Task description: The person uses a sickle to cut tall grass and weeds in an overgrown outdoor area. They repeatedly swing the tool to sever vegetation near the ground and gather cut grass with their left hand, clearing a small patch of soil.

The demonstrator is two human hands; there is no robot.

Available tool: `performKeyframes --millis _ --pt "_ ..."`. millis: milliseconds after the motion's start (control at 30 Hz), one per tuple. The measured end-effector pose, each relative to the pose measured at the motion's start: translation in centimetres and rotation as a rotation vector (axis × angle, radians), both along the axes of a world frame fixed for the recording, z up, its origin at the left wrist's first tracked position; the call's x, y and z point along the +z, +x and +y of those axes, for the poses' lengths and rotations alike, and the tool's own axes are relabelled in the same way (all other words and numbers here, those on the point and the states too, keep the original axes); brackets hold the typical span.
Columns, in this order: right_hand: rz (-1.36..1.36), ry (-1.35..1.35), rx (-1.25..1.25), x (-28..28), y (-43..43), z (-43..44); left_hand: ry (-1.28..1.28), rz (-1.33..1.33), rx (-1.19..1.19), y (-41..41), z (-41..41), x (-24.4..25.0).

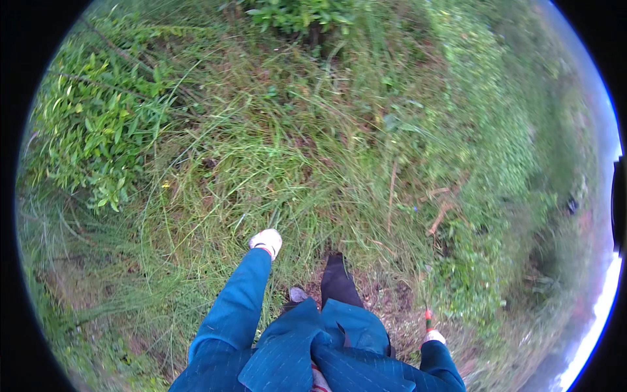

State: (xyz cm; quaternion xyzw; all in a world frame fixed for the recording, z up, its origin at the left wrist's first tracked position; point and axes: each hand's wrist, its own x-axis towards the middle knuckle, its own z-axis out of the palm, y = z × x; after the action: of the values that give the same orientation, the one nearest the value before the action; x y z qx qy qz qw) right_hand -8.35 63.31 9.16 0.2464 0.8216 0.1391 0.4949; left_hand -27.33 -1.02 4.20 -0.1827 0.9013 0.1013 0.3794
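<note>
My left hand point(267, 241), in a white glove, reaches forward into tall green grass point(274, 186). Its back faces me and hides the fingers, so whether it grips any blades is unclear. Low on the right, my right hand point(433, 337), also gloved in white, is closed around the red and green handle of a hand tool point(428, 318). The tool points away from me, and its far end is thin and blurred against the plants. Blue sleeves cover both arms.
A leafy bush point(103, 127) grows at left and another point(303, 14) straight ahead. Bare, forked branches point(441, 210) lie right of centre, near a thin upright stick point(392, 196). Dense green plants line the right side. My dark trouser leg point(338, 279) stands on littered soil point(387, 299).
</note>
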Motion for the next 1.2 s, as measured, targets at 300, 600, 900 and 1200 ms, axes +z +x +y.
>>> performKeyframes --millis 300,600,900,1200 --pt "0.133 -0.092 -0.391 -4.2 32.5 -3.3 -0.085 0.089 -0.244 8.5 -2.3 0.8" --pt "0.802 -0.381 -0.279 2.6 4.0 -10.1 -0.376 -0.174 -0.705 20.1 -8.8 1.6" --pt "0.848 -0.731 0.128 1.3 -27.0 -20.2 -0.781 0.149 0.093 48.5 -19.1 7.3" --pt "0.529 -0.361 0.189 -14.7 -12.6 1.2 -0.695 -0.306 0.613 43.8 -3.5 13.6"
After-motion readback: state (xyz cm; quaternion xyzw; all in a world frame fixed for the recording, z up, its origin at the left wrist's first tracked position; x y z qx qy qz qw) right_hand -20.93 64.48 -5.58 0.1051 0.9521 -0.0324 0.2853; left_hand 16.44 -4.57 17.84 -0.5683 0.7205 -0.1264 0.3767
